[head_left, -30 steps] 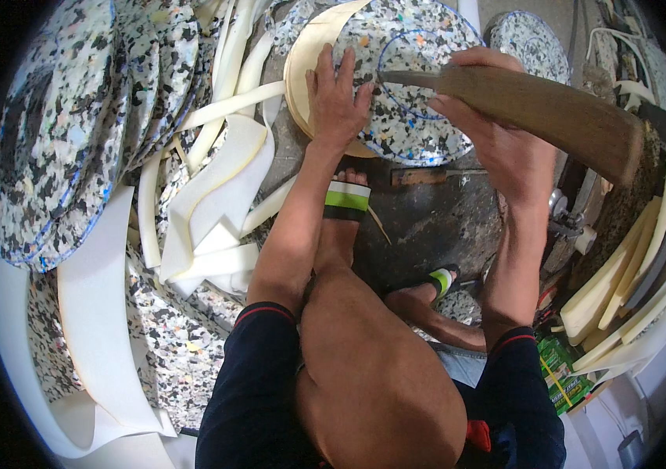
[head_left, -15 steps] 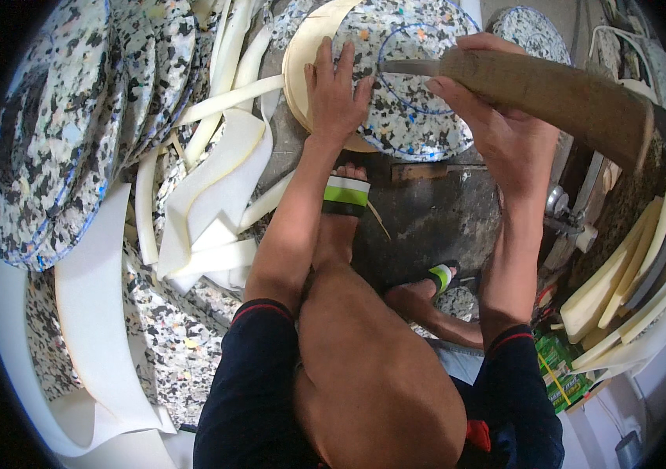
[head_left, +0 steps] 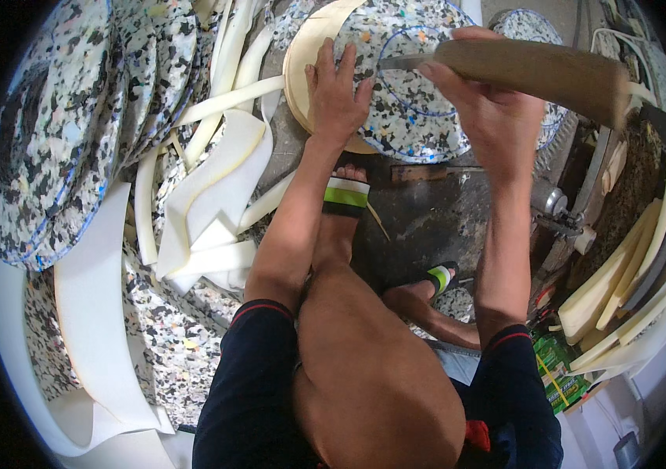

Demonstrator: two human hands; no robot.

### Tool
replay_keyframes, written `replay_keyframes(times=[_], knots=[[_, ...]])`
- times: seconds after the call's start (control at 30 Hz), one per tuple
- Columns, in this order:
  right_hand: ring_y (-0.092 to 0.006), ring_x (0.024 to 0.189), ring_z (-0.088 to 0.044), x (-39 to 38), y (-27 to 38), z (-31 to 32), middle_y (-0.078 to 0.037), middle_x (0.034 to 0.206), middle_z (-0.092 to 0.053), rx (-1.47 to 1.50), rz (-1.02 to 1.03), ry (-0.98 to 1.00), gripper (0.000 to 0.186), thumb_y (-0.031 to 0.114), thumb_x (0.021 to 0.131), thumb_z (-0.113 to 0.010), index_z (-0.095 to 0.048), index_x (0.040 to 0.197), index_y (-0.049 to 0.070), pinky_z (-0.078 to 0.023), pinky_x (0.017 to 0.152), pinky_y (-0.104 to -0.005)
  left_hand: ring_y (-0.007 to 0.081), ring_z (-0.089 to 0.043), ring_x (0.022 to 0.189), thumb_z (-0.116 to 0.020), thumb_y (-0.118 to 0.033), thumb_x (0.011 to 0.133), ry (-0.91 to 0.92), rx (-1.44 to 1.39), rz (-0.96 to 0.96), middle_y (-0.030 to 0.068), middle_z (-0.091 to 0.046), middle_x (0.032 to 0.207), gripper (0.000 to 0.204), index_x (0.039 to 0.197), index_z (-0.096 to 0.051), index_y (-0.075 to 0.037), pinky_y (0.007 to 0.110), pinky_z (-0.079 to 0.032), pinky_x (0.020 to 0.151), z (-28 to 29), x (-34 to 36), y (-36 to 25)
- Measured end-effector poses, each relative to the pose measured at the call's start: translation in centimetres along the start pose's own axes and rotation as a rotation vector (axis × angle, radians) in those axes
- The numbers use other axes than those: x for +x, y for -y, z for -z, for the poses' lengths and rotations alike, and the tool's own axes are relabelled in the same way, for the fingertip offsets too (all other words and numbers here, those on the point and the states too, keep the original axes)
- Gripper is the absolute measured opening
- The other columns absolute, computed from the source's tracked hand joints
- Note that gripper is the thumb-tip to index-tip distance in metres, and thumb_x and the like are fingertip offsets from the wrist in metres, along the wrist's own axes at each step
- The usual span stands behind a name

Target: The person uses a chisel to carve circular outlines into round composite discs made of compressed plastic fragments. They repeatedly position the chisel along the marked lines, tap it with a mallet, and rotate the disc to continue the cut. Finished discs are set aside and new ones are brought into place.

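Observation:
My left hand (head_left: 337,102) lies with fingers spread on a speckled foam disc (head_left: 419,133) and the pale wooden circle (head_left: 299,74) showing at its left edge. My right hand (head_left: 497,125) grips the thick brown wooden handle (head_left: 552,78) of a tool with a flat metal blade (head_left: 403,62). The blade's tip is at a blue circle drawn on the disc; whether it cuts into the foam I cannot tell.
Stacked speckled discs (head_left: 51,133) and white foam offcuts (head_left: 208,195) crowd the left. At right are a metal fitting (head_left: 552,203) and curved cream strips (head_left: 622,289). My sandalled feet (head_left: 345,199) rest on the dark floor (head_left: 403,227) below the disc.
The wooden handle's far end has swung up and a little left, with my right hand shifting slightly that way. My left hand stays in nearly the same place.

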State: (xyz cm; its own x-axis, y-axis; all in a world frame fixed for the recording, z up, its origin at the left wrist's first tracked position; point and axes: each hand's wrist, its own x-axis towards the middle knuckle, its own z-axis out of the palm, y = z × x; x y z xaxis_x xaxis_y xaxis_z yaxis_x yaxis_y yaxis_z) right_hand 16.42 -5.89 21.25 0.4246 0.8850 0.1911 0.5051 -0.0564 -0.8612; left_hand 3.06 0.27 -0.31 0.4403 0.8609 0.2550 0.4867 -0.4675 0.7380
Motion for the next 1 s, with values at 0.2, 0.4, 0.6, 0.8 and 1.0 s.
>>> replay_keyframes(times=[0.2,0.4,0.6,0.8,1.0], knots=[[-0.0102,0.089,-0.069,0.2,-1.2,-1.7,-0.007,0.098,-0.073,-0.046,-0.072,0.006,0.036,0.000,0.086,-0.082,-0.068,0.118,-0.003,-0.058,0.075,-0.0230,0.0442,-0.037,0.145,-0.070,-0.033,0.093,0.057,0.008,0.042,0.0244,-0.030,0.161,0.069,0.153,-0.045,-0.010,0.062,-0.024,0.119,0.4,0.0,-0.1],[-0.0087,0.088,-0.068,-0.6,0.1,-0.1,-0.006,0.096,-0.074,0.120,-0.019,-0.020,0.036,-0.001,0.086,-0.082,-0.068,0.119,-0.002,-0.057,0.074,-0.0210,0.0466,-0.038,0.142,-0.072,-0.029,0.090,-0.001,0.008,-0.019,0.0263,-0.033,0.158,0.069,0.151,-0.046,-0.009,0.065,-0.025,0.117,0.0,0.0,0.1],[-0.0045,0.074,-0.065,1.2,-2.5,-2.8,-0.001,0.078,-0.071,-0.015,0.027,-0.108,0.030,0.008,0.080,-0.088,-0.073,0.105,0.000,-0.054,0.067,-0.0232,0.0438,-0.036,0.145,-0.068,-0.034,0.095,0.053,0.009,0.027,0.0238,-0.030,0.160,0.069,0.155,-0.042,-0.011,0.064,-0.023,0.119,0.1,0.0,0.0],[-0.0091,0.087,-0.069,0.4,-0.8,0.2,-0.007,0.095,-0.074,0.144,-0.095,-0.016,0.033,0.000,0.086,-0.082,-0.069,0.116,-0.004,-0.058,0.073,-0.0223,0.0445,-0.038,0.143,-0.071,-0.030,0.090,-0.005,0.010,-0.017,0.0254,-0.032,0.158,0.069,0.151,-0.046,-0.009,0.064,-0.026,0.116,0.0,-0.1,0.1],[-0.0077,0.085,-0.067,1.4,-2.5,-2.3,-0.005,0.093,-0.073,-0.226,0.067,-0.020,0.030,0.002,0.086,-0.083,-0.071,0.113,-0.001,-0.056,0.071,-0.0215,0.0446,-0.037,0.143,-0.072,-0.028,0.090,0.032,0.011,0.005,0.0252,-0.032,0.158,0.069,0.152,-0.046,-0.010,0.065,-0.026,0.116,0.0,0.1,0.0]])
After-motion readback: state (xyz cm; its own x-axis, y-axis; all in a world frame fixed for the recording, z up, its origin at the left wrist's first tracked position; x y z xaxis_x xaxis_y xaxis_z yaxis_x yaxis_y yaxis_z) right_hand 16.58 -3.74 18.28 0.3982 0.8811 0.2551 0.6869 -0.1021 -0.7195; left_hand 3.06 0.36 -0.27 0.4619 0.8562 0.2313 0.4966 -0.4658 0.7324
